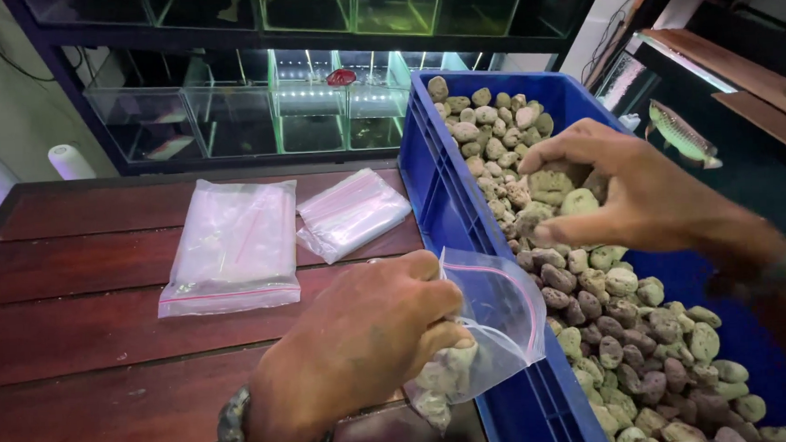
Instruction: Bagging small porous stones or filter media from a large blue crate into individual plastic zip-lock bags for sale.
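Dark red wood planks make up the table (77, 261). Two piles of flat clear plastic zip bags lie on it. The bigger pile (232, 246) is on the left. The smaller pile (351, 212) is just beside it, near the box.

The left hand (363, 346) is low in the middle. It wears a dark wristwatch (234, 427). Its fingers are curled tight and pinch the rim of a small clear plastic zip bag with a pink strip (495, 323). The bag hangs from the fingers at the edge of the box, with its mouth open. Some stones already sit in the bottom of the bag, under the hand.

Next comes the big blue plastic crate (450, 201). It is full of small, rough, round stones in grey, green and pink (627, 317).

The right hand (626, 189) is over the crate, above the bag and a bit to its right. Its fingers are bent around a handful of stones.

Behind the table stand glass fish tanks (317, 100) on a dark rack. A long green fish (682, 134) swims in a tank at the far right.
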